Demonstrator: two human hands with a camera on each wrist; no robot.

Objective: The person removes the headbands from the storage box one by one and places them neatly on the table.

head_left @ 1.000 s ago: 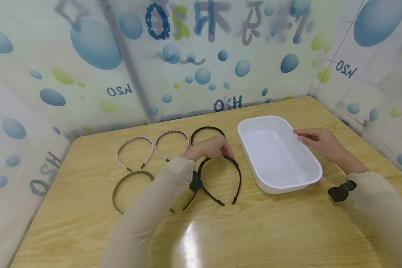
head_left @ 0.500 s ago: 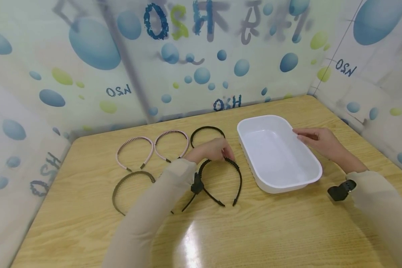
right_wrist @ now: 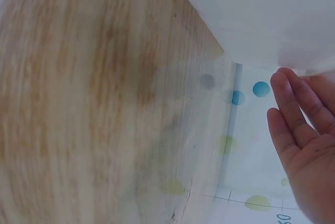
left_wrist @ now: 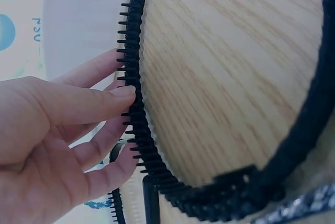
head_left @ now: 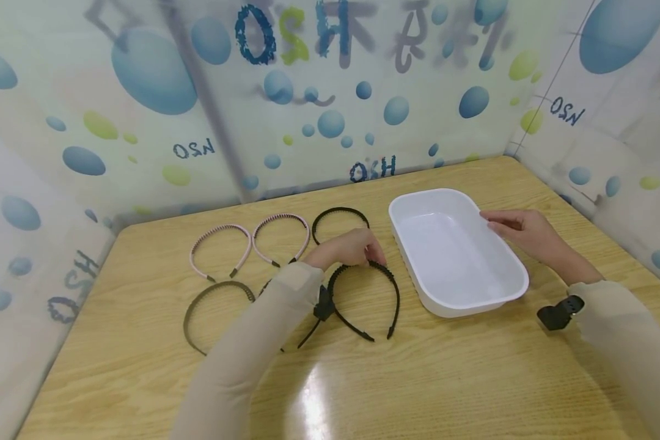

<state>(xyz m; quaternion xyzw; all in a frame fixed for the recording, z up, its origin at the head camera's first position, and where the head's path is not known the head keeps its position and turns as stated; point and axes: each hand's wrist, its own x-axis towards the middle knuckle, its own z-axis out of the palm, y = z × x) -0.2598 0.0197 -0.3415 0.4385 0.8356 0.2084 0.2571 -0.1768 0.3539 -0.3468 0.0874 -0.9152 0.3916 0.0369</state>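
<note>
My left hand point(head_left: 354, 247) pinches a black headband point(head_left: 395, 299) at the top of its arch, thumb on one face and fingers behind. The headband's two ends point toward me, close over the table. Comb-like teeth along the black headband point(left_wrist: 137, 62) show in the left wrist view, right at the thumb tip. With fairly straight fingers, my right hand point(head_left: 525, 232) touches the right rim of a white plastic tray point(head_left: 459, 308). Its fingers point(right_wrist: 285, 93) lie by the tray's outer wall point(right_wrist: 251, 20) in the right wrist view. Nothing lies inside the tray.
Two pink headbands point(head_left: 220, 227) lie at the back left, and another black headband point(head_left: 338, 209) lies behind my left hand. A grey-brown headband point(head_left: 189, 311) is at front left. My left forearm partly hides one more. Printed wall sheets point(head_left: 330, 146) border the wooden table point(head_left: 396, 391).
My left hand has shifted slightly toward me, and the pinched headband's ends have moved a little to the right. My right hand and the tray stay in place.
</note>
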